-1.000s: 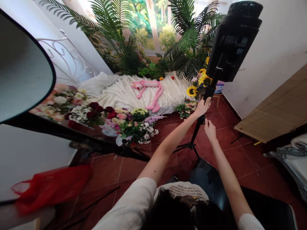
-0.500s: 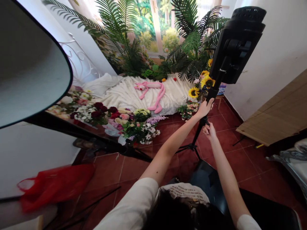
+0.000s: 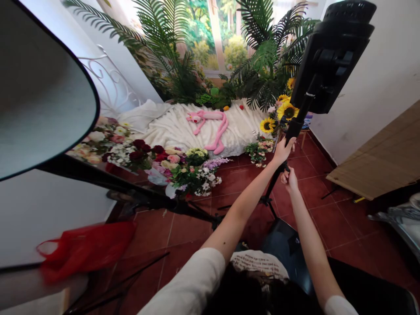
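Observation:
My left hand (image 3: pixel 285 151) is wrapped around the upper pole of a black light stand (image 3: pixel 297 124). On top of the pole sits a studio light (image 3: pixel 331 61) with a black housing, seen from behind and leaning to the right. Just below the left hand, my right hand (image 3: pixel 290 179) is closed with bent fingers at the stand's locking knob (image 3: pixel 285 166), which the fingers partly cover. The tripod legs (image 3: pixel 267 200) spread on the floor beyond my forearms.
A large softbox (image 3: pixel 42 96) on a dark pole fills the left side. Ahead, a pink plush toy (image 3: pixel 211 127) lies on a white blanket (image 3: pixel 170 124), with flower bunches (image 3: pixel 183 170) in front. A wooden panel (image 3: pixel 377 157) stands right; a red bag (image 3: pixel 88 249) lies left.
The light head sits slightly higher and farther right in view, while the whole scene has shifted a little rightward. Both hands stay at the stand.

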`<state>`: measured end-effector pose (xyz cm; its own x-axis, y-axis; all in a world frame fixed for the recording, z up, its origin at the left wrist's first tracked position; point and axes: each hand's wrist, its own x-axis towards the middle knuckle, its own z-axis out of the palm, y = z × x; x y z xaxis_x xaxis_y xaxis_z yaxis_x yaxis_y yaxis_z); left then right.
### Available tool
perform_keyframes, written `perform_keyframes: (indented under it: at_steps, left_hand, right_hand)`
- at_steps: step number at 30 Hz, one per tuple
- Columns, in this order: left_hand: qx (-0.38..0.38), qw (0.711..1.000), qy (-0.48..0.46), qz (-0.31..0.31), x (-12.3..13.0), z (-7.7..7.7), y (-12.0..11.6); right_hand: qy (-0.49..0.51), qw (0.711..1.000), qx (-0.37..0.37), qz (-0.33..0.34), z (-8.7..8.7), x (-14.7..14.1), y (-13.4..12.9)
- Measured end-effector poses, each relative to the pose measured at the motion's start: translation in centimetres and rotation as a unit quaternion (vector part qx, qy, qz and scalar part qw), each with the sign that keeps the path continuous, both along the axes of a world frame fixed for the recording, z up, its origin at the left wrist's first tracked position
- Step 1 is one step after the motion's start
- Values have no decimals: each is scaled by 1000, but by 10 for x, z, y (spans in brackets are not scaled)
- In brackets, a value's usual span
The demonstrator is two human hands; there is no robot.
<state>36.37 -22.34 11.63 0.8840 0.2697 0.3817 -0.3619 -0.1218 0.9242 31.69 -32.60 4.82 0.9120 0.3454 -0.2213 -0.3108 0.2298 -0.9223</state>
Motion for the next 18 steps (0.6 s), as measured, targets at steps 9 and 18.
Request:
perform_keyframes:
  at_steps: [9,18]
  left_hand:
    - [-22,999,40,23,-10,-43,-8]
    - [-19,999,30,-2,-9,-41,-5]
  right_hand:
    - [37,998,9,46,5,2,-7]
    - [-182,865,-464,-50,17,-1,-26]
